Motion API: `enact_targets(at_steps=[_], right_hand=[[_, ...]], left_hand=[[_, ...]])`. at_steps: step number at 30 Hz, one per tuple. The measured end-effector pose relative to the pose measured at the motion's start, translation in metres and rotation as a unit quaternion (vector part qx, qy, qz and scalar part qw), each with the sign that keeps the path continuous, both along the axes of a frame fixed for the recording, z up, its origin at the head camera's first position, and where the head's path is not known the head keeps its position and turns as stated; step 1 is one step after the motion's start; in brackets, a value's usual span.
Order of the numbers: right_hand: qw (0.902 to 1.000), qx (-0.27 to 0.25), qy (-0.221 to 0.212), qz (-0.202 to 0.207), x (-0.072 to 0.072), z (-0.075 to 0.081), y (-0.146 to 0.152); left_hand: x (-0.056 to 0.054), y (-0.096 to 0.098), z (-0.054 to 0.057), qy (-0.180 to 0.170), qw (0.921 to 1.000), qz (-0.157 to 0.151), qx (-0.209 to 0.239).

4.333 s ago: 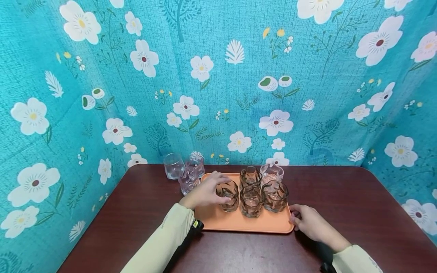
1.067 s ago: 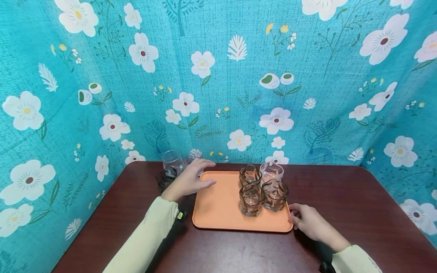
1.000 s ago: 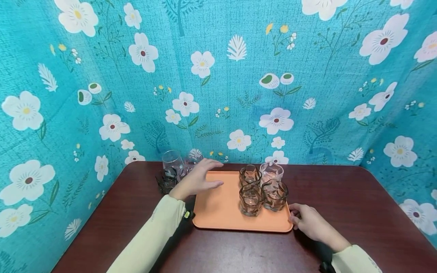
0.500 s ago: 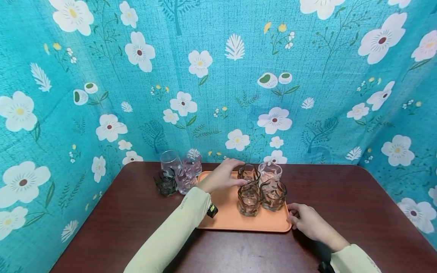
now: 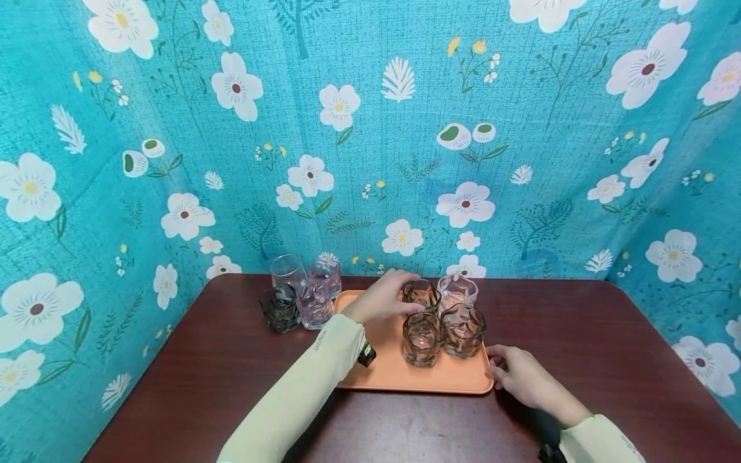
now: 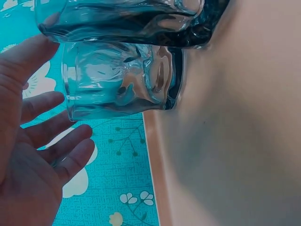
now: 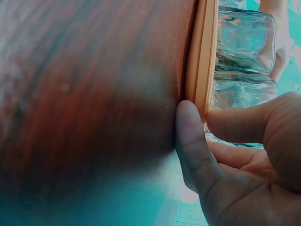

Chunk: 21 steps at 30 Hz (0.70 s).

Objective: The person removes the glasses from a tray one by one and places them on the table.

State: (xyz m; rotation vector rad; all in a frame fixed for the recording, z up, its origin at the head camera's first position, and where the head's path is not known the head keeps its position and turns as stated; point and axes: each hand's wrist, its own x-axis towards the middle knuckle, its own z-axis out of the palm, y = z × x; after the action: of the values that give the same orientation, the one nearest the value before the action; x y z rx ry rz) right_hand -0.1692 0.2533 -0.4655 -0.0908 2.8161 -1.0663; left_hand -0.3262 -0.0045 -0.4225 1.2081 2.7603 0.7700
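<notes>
On the orange tray (image 5: 399, 379) stand several tumblers: a back-left brown glass (image 5: 425, 297), a front-left brown glass (image 5: 423, 347), a right brown glass (image 5: 464, 334) and a clear pinkish glass (image 5: 458, 289). My left hand (image 5: 383, 300) reaches over the tray to the back-left brown glass, thumb and fingers spread at its near side. In the left wrist view the fingers (image 6: 70, 141) look loose and apart from the glass wall; the thumb is close to a rim. My right hand (image 5: 523, 378) pinches the tray's right edge, thumb and a finger on opposite sides of the rim.
Left of the tray, on the dark wooden table (image 5: 197, 386), stand a dark glass (image 5: 280, 312), pinkish clear glasses (image 5: 315, 305) and a taller clear glass (image 5: 287, 270). A blue flowered curtain (image 5: 359, 141) hangs behind and at both sides.
A brown glass has gone from the tray's left side to the table at far left. My left hand has since come back rightward to the back-left glass. My right hand keeps its place.
</notes>
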Motion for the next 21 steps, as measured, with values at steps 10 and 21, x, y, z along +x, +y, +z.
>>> enact_targets(at_steps=[10,21], right_hand=[[0.9999,-0.006,-0.015,-0.007,-0.0004,0.0003,0.0000],[0.9998,-0.006,0.006,0.016,0.0006,0.0001,0.0025]], left_hand=[[-0.0025,0.0026,0.0006,-0.019,0.9998,-0.004,0.004],[-0.0062,0.0023,0.0062,-0.030,0.9988,-0.028,-0.027]])
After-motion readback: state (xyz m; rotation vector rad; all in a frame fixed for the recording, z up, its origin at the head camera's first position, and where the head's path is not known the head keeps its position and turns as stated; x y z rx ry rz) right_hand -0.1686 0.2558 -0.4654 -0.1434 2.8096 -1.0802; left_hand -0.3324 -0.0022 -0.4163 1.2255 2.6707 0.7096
